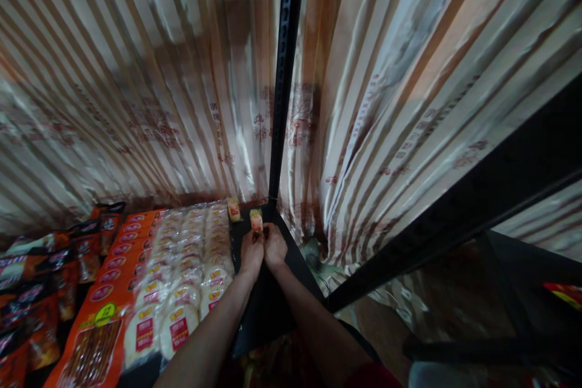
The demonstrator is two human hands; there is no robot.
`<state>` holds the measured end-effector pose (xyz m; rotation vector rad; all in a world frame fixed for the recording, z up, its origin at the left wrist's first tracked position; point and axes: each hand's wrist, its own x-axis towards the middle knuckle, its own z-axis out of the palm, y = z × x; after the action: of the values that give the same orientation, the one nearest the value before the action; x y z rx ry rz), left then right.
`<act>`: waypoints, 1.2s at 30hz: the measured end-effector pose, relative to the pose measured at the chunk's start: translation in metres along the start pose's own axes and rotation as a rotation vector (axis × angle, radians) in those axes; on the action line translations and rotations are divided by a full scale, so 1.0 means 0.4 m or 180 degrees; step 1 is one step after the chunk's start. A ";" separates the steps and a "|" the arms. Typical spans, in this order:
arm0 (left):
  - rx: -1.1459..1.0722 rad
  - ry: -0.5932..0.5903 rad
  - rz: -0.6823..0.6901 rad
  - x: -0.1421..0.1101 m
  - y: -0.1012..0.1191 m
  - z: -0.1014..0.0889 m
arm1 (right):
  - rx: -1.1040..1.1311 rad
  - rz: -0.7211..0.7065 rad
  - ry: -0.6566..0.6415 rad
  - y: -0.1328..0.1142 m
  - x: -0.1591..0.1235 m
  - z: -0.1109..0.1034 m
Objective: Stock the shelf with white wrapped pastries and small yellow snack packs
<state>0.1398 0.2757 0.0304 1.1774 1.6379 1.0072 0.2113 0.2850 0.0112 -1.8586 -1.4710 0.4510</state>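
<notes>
Near the back corner of a black shelf, both hands come together at a small yellow snack packet with a red-and-white label. My left hand has its fingers closed at the packet's lower end. Close beside it, my right hand is curled with its fingertips against the packet's lower right side; the exact grip is dark and small. A similar small packet stands just left, by the back edge. Rows of round white packaged cakes with red labels fill the shelf left of my left arm.
Further left lie orange packs of brown sticks and dark orange bags. A black upright post rises at the back corner. Striped shiny curtains hang behind and to the right. A thick black beam slants across the right.
</notes>
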 end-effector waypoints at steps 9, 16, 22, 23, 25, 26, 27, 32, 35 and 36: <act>-0.0452 -0.0096 0.0049 0.047 0.010 0.008 | 0.0017 0.0038 0.0032 -0.011 0.052 0.026; -0.0508 -0.0007 -0.0059 0.084 0.021 0.008 | -0.0056 0.0016 0.0035 -0.019 0.091 0.051; -0.0372 0.0000 -0.0008 0.113 0.014 0.006 | -0.0076 -0.0126 -0.0002 -0.029 0.116 0.065; -0.0346 0.0008 -0.0001 0.116 0.011 0.006 | -0.0063 -0.0146 -0.0015 -0.030 0.120 0.067; -0.0287 0.0029 0.0006 0.122 0.007 0.004 | -0.0032 -0.0166 -0.0051 -0.033 0.127 0.070; -0.0259 0.0039 0.0004 0.124 0.007 0.003 | -0.0019 -0.0163 -0.0071 -0.034 0.130 0.072; -0.0232 0.0044 0.0003 0.125 0.007 0.002 | -0.0011 -0.0160 -0.0097 -0.035 0.133 0.074; -0.0162 0.0130 -0.0074 0.125 0.019 -0.006 | 0.0043 -0.0217 -0.0186 -0.037 0.145 0.085; -0.0143 0.0153 -0.0079 0.124 0.023 -0.012 | 0.0014 -0.0175 -0.0257 -0.040 0.149 0.088; -0.0126 0.0156 -0.0076 0.124 0.023 -0.014 | -0.0022 -0.0177 -0.0297 -0.042 0.150 0.088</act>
<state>0.1279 0.3251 0.0315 1.1125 1.6590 1.0563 0.1941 0.3545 0.0084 -1.8187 -1.5837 0.5122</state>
